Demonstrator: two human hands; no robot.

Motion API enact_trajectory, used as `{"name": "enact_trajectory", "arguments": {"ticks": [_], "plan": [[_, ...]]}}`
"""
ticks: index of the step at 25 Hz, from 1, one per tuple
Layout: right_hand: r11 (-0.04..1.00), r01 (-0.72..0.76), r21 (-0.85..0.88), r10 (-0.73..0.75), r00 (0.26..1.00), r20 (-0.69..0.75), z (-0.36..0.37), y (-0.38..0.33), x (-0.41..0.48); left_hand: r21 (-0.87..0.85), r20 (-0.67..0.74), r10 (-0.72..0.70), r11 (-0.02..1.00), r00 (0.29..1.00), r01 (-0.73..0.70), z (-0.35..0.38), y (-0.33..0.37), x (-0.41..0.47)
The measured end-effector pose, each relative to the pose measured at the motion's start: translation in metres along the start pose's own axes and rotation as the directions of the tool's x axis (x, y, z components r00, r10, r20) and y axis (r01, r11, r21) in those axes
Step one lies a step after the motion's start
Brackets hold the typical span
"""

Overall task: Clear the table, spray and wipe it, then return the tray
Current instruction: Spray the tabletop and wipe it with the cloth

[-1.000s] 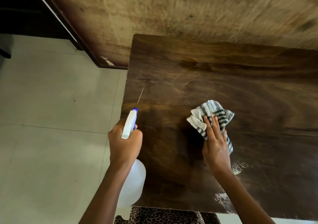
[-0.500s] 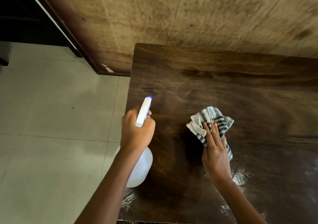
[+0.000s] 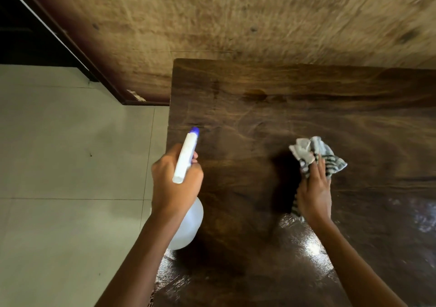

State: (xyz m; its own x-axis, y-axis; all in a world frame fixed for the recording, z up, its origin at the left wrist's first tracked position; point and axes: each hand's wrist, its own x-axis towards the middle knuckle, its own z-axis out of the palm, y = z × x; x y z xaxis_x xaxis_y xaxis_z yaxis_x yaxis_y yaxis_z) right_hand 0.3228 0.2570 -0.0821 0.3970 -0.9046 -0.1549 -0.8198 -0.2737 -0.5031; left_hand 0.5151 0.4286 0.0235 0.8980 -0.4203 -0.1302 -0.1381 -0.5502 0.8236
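A dark wooden table (image 3: 271,99) fills the right half of the head view, with wet shiny patches near its front edge. My left hand (image 3: 174,184) grips a white spray bottle (image 3: 185,158) with a blue nozzle, held over the table's left edge and pointing away from me. My right hand (image 3: 313,193) presses a crumpled green-and-white checked cloth (image 3: 330,158) flat onto the tabletop, right of centre. No tray is in view.
A rough tan wall (image 3: 236,16) runs directly behind the table. Pale floor tiles (image 3: 70,165) lie to the left, below the table edge. A dark door frame (image 3: 77,54) slants along the wall's left side.
My left hand has moved forward and right with the spray bottle, from beside the table edge to over it. The right hand with the cloth has barely shifted.
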Motion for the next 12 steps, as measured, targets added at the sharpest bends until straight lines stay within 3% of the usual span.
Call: {"name": "enact_trajectory", "arguments": {"ticks": [3, 5, 8, 10, 12], "plan": [[0.983, -0.122, -0.138, 0.128, 0.991, 0.031, 0.008, -0.002, 0.058, -0.044, -0.103, 0.132, 0.99, 0.986, -0.137, -0.009, -0.009, 0.003], [0.961, -0.11, -0.253, 0.134, 0.988, 0.081, 0.026, -0.025, 0.085, -0.03, -0.168, 0.181, 0.982, 0.969, -0.188, -0.008, -0.014, 0.007], [0.92, 0.216, -0.326, -0.149, 0.965, 0.218, 0.071, -0.078, 0.069, 0.01, -0.24, 0.247, 0.968, 0.939, -0.252, -0.002, -0.023, 0.017], [0.844, 0.465, -0.268, -0.373, 0.867, 0.331, 0.09, -0.092, 0.027, 0.034, -0.282, 0.262, 0.964, 0.923, -0.263, 0.003, -0.026, 0.025], [0.767, 0.596, -0.236, -0.479, 0.778, 0.407, 0.087, -0.073, -0.006, 0.033, -0.295, 0.275, 0.96, 0.915, -0.278, 0.008, -0.025, 0.033]]}}
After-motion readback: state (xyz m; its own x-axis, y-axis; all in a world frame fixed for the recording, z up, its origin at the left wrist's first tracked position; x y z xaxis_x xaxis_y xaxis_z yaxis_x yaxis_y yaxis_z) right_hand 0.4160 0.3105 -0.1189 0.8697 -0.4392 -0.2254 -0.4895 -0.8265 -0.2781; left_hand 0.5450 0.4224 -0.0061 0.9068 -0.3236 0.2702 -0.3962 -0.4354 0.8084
